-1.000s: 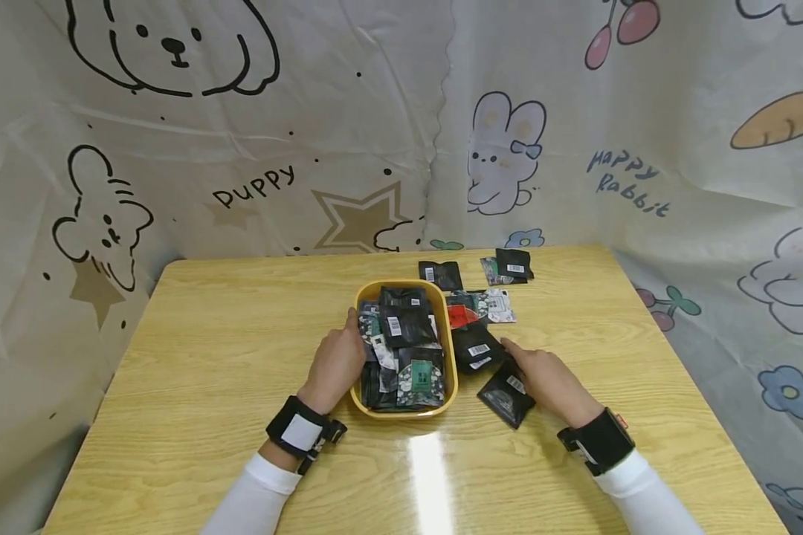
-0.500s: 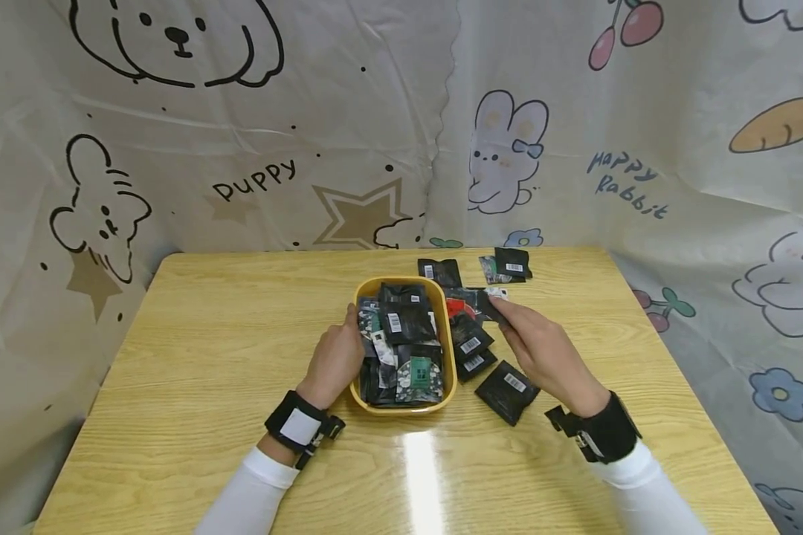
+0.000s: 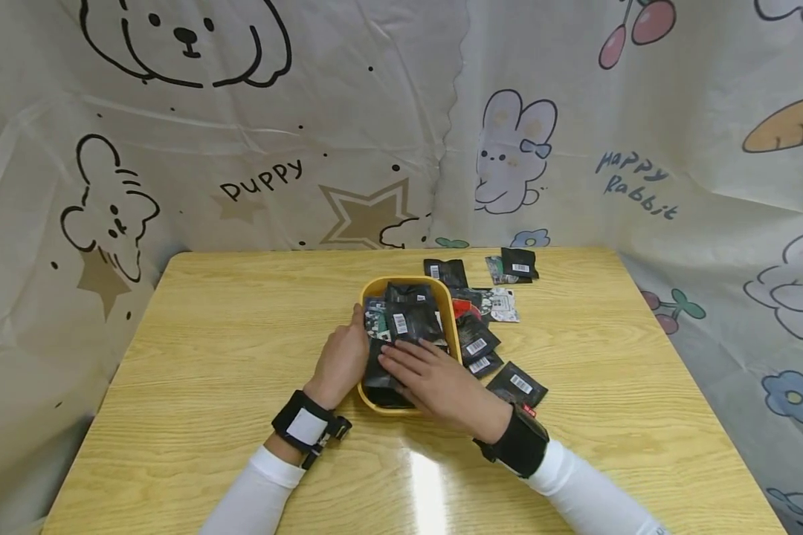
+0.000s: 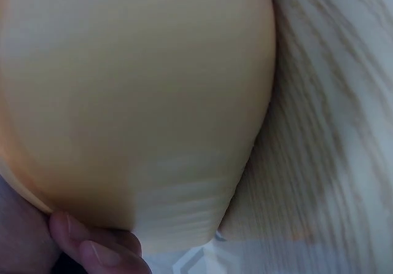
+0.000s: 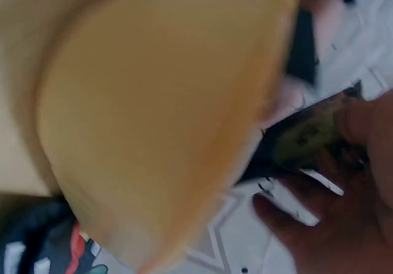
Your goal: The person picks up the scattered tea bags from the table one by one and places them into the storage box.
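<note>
A yellow plastic bin [image 3: 451,327] stands mid-table, filled with small flat packets, mostly black with white barcode labels [image 3: 415,318]. My left hand [image 3: 338,364] grips its left rim; in the left wrist view its fingertips [image 4: 101,252] press the outer wall [image 4: 153,102]. Over the front half of the bin, my right hand [image 3: 444,386] holds a black packet [image 3: 378,364], fingers stretched across its top. From below, the right wrist view shows the packet's printed face [image 5: 307,129] with the thumb [image 5: 356,121] against it. This packet covers the contents at the front.
To the right of the bin lie several more packets: two overlapping black ones [image 3: 475,340], one black one [image 3: 518,384] near my right wrist, a red and white printed group [image 3: 498,305], and others [image 3: 444,273] toward the back edge. A patterned cloth [image 3: 274,134] hangs behind the table.
My right hand has picked up a packet from the pile on the right and carried it left over the bin's front half. The left hand has kept its hold on the rim.
</note>
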`<state>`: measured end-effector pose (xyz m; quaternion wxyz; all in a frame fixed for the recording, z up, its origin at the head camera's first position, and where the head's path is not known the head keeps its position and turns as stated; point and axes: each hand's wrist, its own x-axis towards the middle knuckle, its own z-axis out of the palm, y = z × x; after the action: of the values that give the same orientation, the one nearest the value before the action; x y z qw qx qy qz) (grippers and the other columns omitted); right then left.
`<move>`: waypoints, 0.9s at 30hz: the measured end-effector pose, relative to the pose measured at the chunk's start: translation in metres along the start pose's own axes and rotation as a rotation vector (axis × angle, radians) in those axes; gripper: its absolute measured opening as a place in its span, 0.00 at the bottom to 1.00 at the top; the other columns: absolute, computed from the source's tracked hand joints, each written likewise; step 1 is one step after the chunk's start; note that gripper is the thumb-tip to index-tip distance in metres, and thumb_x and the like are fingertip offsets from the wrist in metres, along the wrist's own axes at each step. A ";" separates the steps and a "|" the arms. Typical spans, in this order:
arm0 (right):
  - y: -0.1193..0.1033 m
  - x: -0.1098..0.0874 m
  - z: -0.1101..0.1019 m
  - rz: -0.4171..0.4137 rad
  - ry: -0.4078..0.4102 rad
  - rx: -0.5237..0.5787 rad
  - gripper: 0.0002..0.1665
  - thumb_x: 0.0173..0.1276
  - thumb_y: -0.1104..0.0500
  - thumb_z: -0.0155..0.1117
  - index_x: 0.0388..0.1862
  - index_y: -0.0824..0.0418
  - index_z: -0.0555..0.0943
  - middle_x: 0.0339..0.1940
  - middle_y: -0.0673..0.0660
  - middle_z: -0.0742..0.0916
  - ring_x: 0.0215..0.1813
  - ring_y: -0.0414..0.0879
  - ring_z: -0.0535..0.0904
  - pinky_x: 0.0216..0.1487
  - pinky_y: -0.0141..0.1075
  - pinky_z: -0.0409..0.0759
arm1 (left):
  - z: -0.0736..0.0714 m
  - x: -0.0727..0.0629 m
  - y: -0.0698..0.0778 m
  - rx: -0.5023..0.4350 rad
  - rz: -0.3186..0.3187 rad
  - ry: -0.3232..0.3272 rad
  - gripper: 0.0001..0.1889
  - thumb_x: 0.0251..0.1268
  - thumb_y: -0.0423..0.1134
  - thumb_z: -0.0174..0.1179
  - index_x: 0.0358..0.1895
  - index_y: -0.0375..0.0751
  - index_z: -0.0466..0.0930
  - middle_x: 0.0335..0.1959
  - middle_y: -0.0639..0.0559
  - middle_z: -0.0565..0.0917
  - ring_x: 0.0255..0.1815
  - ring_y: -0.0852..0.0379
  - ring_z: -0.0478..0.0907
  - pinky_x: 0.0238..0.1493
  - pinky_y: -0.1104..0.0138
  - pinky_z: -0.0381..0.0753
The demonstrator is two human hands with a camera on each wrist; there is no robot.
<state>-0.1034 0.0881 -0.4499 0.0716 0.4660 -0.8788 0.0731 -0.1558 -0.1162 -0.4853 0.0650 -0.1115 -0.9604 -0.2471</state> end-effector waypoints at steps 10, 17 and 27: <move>0.007 -0.020 -0.004 0.147 -0.152 0.075 0.58 0.60 0.20 0.44 0.81 0.48 0.48 0.81 0.53 0.49 0.79 0.56 0.41 0.69 0.65 0.40 | 0.000 0.001 0.000 -0.004 -0.023 -0.003 0.26 0.71 0.30 0.45 0.69 0.20 0.58 0.19 0.39 0.79 0.15 0.50 0.76 0.12 0.61 0.70; 0.043 -0.061 -0.019 0.318 -0.128 0.057 0.68 0.48 0.25 0.68 0.80 0.50 0.49 0.80 0.57 0.49 0.78 0.61 0.44 0.68 0.66 0.46 | 0.001 0.001 0.000 -0.010 -0.031 -0.021 0.26 0.72 0.31 0.44 0.70 0.21 0.57 0.15 0.45 0.74 0.11 0.56 0.71 0.10 0.65 0.65; 0.064 -0.127 0.000 0.566 -0.361 0.155 0.63 0.48 0.31 0.74 0.78 0.53 0.59 0.78 0.64 0.57 0.73 0.69 0.56 0.60 0.64 0.65 | 0.001 0.001 0.001 -0.017 -0.021 -0.013 0.26 0.73 0.31 0.44 0.70 0.21 0.57 0.12 0.48 0.72 0.10 0.56 0.69 0.09 0.65 0.64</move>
<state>-0.0859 0.2261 -0.4784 -0.1440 0.2132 -0.9636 0.0728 -0.1567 -0.1151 -0.4859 0.0550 -0.1036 -0.9597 -0.2554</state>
